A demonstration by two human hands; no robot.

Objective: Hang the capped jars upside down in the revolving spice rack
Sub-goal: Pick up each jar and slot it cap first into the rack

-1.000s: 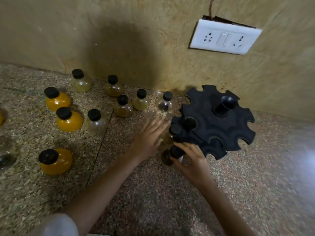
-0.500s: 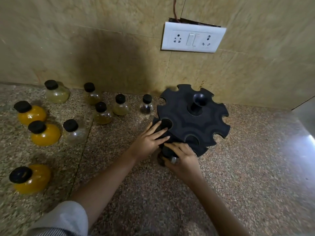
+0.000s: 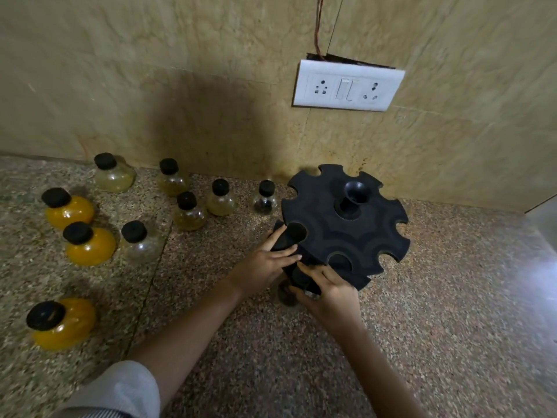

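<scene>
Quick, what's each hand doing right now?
Left hand: open, fingers resting against the black notched plastic spice rack.
Right hand: closed around a small black-capped glass jar.

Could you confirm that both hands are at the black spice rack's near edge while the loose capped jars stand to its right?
Not quite: the head view shows the loose capped jars standing left of the spice rack, not right. The left hand and the right hand, gripping a jar, are at its near edge.
</scene>
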